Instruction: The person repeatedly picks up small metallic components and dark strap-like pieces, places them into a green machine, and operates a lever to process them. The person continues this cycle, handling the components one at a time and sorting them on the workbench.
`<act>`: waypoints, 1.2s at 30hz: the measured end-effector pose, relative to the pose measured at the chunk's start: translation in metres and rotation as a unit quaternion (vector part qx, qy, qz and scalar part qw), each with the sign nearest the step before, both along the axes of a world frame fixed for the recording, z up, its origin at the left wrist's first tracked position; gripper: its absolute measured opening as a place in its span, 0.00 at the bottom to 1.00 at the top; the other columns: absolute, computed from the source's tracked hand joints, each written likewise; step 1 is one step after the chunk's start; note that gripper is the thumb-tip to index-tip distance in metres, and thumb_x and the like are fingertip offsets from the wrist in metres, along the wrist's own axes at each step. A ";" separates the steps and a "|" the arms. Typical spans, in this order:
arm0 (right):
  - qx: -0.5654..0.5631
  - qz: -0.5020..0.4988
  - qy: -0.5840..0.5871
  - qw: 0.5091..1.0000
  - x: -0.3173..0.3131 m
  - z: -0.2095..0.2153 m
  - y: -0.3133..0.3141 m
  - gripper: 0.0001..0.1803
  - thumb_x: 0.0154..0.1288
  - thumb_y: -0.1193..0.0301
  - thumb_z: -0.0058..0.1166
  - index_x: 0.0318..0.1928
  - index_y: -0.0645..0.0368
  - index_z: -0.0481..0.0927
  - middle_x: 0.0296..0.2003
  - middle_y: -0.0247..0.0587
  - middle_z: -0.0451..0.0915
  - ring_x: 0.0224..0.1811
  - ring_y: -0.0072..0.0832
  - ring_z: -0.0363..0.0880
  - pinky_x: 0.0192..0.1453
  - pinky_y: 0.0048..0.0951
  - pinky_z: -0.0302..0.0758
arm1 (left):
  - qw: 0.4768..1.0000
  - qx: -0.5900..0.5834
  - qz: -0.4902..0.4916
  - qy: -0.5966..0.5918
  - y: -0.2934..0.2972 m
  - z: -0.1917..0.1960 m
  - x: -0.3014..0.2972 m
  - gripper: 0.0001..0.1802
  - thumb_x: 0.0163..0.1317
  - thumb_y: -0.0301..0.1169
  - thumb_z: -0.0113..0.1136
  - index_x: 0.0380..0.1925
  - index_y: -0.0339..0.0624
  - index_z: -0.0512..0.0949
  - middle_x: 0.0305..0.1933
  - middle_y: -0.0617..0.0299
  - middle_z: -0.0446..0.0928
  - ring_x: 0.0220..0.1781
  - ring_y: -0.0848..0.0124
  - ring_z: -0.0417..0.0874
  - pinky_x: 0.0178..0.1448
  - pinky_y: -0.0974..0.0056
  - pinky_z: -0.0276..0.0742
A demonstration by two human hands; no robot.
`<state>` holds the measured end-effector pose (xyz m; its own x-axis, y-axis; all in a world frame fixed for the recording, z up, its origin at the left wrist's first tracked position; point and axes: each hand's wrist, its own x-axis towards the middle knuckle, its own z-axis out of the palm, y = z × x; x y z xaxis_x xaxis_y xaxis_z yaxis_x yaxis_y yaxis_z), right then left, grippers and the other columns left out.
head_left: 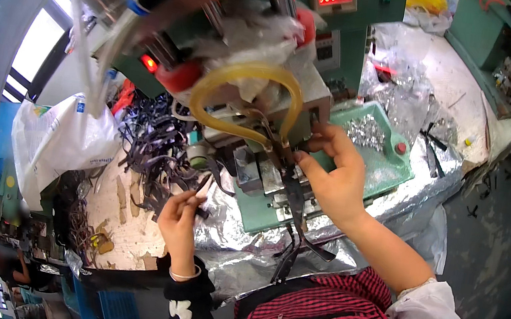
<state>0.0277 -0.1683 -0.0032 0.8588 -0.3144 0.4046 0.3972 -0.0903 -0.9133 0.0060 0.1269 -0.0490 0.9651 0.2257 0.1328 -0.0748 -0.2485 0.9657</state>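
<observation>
My left hand (179,224) is closed in a pinch on a thin black strip, whose dark ends show past the fingertips. It is beside the front left of a green bench press (346,60). My right hand (340,177) is at the press's working head, thumb and fingers curled close together; what they hold, if anything, is hidden. Just left of that thumb, a black strap (293,196) runs from under the head toward me over the green base. More black straps (286,259) hang at the front edge. A yellow hose (253,71) loops above the head.
A green tray (397,159) of small shiny metal pieces sits right of the press. Tangled black strips (154,136) lie on the left beside a white bag (62,141). Silver foil (232,260) covers the bench front. A blue crate (108,311) stands below left.
</observation>
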 end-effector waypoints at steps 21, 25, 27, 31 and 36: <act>-0.264 -0.130 -0.014 0.956 -0.002 -0.039 -0.051 0.16 0.66 0.72 0.55 0.52 0.65 0.81 0.46 0.54 0.84 0.47 0.53 0.82 0.51 0.46 0.79 | 0.759 0.379 -0.270 -0.456 -0.130 0.095 -0.022 0.15 0.47 0.26 0.76 0.36 0.38 0.85 0.43 0.47 0.85 0.29 0.63 0.85 0.30 0.67 0.78; -0.394 -0.067 -0.021 0.917 -0.003 -0.065 -0.084 0.12 0.66 0.73 0.55 0.48 0.61 0.83 0.41 0.52 0.85 0.45 0.50 0.83 0.51 0.45 0.79 | 0.744 0.420 -0.246 -0.458 -0.131 0.085 -0.013 0.16 0.45 0.25 0.76 0.37 0.40 0.85 0.43 0.49 0.85 0.21 0.70 0.79 0.25 0.68 0.72; -0.415 -0.037 -0.002 0.909 -0.013 -0.065 -0.091 0.12 0.66 0.74 0.54 0.47 0.60 0.84 0.40 0.50 0.85 0.45 0.49 0.83 0.51 0.43 0.79 | 0.750 0.382 -0.251 -0.478 -0.131 0.078 -0.017 0.17 0.43 0.25 0.77 0.37 0.41 0.86 0.42 0.50 0.85 0.20 0.71 0.76 0.22 0.68 0.69; -0.239 -0.036 0.167 0.956 -0.005 -0.041 -0.104 0.13 0.68 0.73 0.53 0.50 0.59 0.84 0.42 0.46 0.87 0.46 0.39 0.86 0.52 0.35 0.79 | 0.757 0.353 -0.260 -0.485 -0.131 0.071 -0.012 0.18 0.41 0.28 0.79 0.36 0.44 0.86 0.42 0.50 0.85 0.21 0.70 0.78 0.22 0.68 0.69; -0.113 -0.141 0.097 0.979 0.019 -0.056 -0.121 0.12 0.70 0.72 0.54 0.50 0.61 0.83 0.44 0.46 0.86 0.46 0.35 0.86 0.51 0.31 0.79 | 0.775 0.310 -0.281 -0.474 -0.130 0.062 -0.006 0.18 0.41 0.30 0.81 0.35 0.46 0.86 0.41 0.50 0.85 0.23 0.66 0.81 0.23 0.66 0.70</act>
